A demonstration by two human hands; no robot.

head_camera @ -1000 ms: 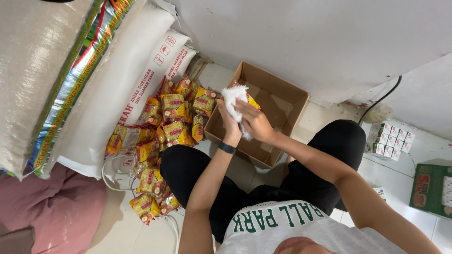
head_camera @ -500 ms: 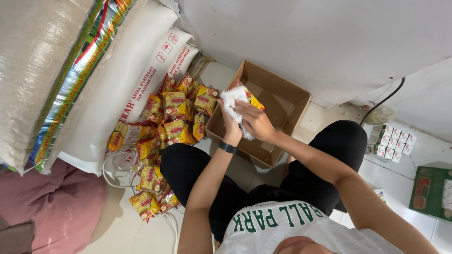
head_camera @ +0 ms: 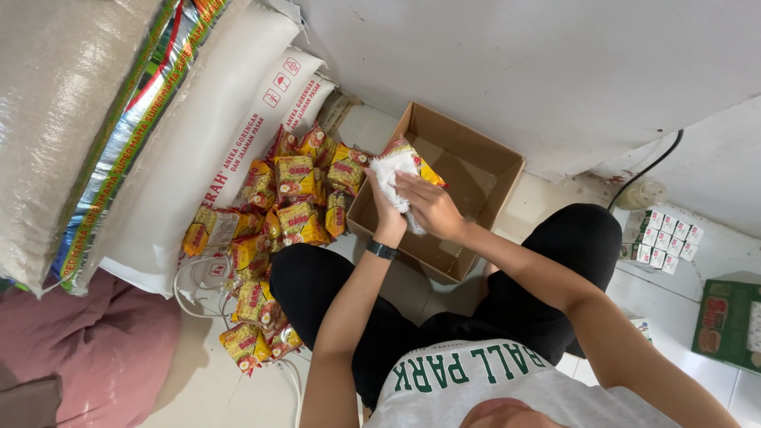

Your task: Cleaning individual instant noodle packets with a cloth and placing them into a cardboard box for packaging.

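Observation:
I sit on the floor with an open cardboard box [head_camera: 476, 170] between my knees. My left hand [head_camera: 385, 215], with a dark wristband, holds a yellow and red snack packet [head_camera: 406, 152] over the box's left edge. My right hand [head_camera: 430, 204] presses a white cloth [head_camera: 387, 173] against that packet. A pile of several similar yellow and red packets [head_camera: 295, 208] lies on the floor left of the box, beside my left leg.
Large white and clear sacks [head_camera: 143, 135] are stacked at the left. A pink cushion [head_camera: 87, 349] lies at lower left. Small white cartons [head_camera: 662, 238] and a green box [head_camera: 729, 325] sit at the right, near a black cable [head_camera: 650, 170] and a pale wall.
My hands have stayed over the box's left edge, with the cloth shifting slightly over the packet. The view has barely moved.

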